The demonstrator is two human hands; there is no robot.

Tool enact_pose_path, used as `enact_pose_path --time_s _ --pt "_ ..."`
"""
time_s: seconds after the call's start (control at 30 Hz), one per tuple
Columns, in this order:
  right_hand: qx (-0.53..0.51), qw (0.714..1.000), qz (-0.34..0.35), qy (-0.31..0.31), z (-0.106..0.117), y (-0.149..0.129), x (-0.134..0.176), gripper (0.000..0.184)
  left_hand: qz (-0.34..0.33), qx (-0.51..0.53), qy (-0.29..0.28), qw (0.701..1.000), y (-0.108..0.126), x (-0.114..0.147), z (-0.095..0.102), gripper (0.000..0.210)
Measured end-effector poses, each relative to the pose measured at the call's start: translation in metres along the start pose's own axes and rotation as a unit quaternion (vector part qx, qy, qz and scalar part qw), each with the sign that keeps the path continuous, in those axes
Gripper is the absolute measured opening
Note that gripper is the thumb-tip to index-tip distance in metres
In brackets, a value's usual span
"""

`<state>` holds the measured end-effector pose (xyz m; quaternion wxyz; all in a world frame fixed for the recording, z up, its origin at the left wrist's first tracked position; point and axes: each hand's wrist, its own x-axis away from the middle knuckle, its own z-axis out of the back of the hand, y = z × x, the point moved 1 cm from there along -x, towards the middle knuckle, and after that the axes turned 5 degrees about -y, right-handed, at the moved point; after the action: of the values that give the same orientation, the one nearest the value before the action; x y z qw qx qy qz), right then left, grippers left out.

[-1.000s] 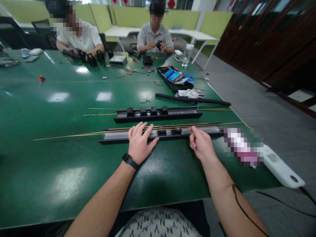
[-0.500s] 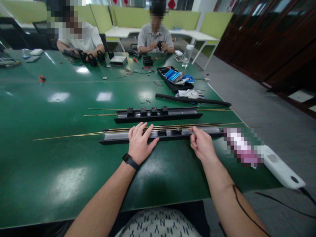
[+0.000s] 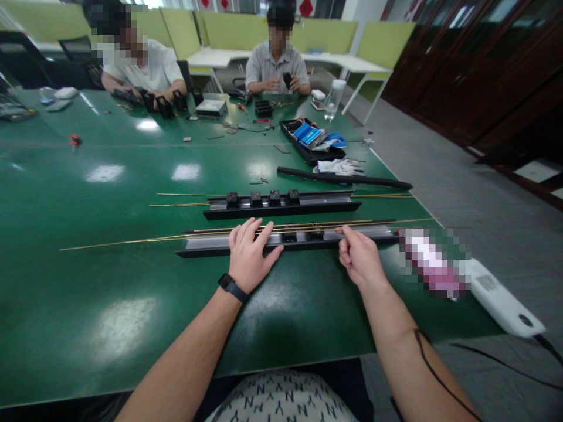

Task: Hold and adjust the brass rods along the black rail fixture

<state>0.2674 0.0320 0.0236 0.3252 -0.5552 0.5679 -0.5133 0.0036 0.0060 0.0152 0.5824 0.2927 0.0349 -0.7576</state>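
Observation:
My left hand (image 3: 248, 255) lies palm down with fingers spread across the nearer black-edged channel (image 3: 204, 241), touching the thin brass-coloured rods (image 3: 145, 239) that run along its top. Part of the channel and rods is hidden beneath it. At the channel's right part, my right hand (image 3: 359, 252) is closed, its index finger and thumb tips at a thin brass-coloured rod and the other fingers curled. Between my hands, small black blocks (image 3: 315, 232) sit in the channel under the rods.
Behind lies a second channel (image 3: 281, 210) with several black blocks and rods. Farther back are a black tube (image 3: 343, 177), white gloves (image 3: 338, 167) and a black tray (image 3: 312, 155). A white power strip (image 3: 501, 299) hangs over the right edge. Two people sit across the table.
My hands, the rods and the channels stay where they were. Across the table, one person's hands have moved slightly around a small black part.

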Motion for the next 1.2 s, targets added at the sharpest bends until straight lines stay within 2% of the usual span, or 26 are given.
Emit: enact_pose_path --time_s 0.23,0.47,0.7,0.97,1.2 --pt "-0.017 0.998 0.024 0.063 0.0068 0.0000 -0.0054 0.026 -0.001 -0.006 -0.004 1.000 0.0001 -0.0003 0.0010 0.052" --pt "0.003 1.000 0.005 0.004 0.0006 0.0009 -0.0010 0.029 0.000 -0.007 -0.007 1.000 0.0003 -0.0002 0.0005 0.051" --pt "-0.012 0.998 0.025 0.060 0.0070 0.0001 -0.0052 0.024 0.000 -0.004 -0.005 1.000 0.0010 -0.0007 0.0022 0.051" --pt "0.010 1.000 0.011 0.010 0.0017 -0.0001 -0.0009 0.028 0.002 -0.006 -0.004 1.000 0.0012 -0.0003 0.0019 0.050" --pt "-0.004 0.998 0.023 0.050 0.0081 0.0008 -0.0054 0.028 0.005 0.005 -0.008 1.000 0.0012 -0.0006 0.0025 0.051"
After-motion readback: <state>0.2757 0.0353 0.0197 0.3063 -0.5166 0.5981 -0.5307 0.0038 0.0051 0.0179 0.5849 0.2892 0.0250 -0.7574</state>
